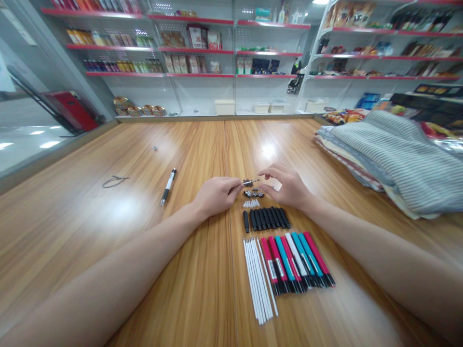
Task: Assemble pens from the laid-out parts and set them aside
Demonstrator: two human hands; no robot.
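My left hand (216, 196) is closed in a pinch on a small, slim metallic pen part (251, 182) that points to the right. My right hand (287, 185) is just beyond its far end, with thumb and fingers apart and nothing visible between them. Under and between the hands lie small dark pieces and silver metal cone-shaped pieces (253, 193). Nearer me are short white plastic pieces (251, 204), then a row of black pen grips (267, 219). Below those lie white ink refills (258, 279) and pink, blue and white pen barrels (296, 262).
A whole white-and-black pen (168, 187) and a thin dark loop (115, 181) lie on the left of the wooden table (202, 289). Small bits (155, 149) sit farther back. Folded striped cloth (398, 159) covers the right side. Stocked shelves (198, 49) stand behind.
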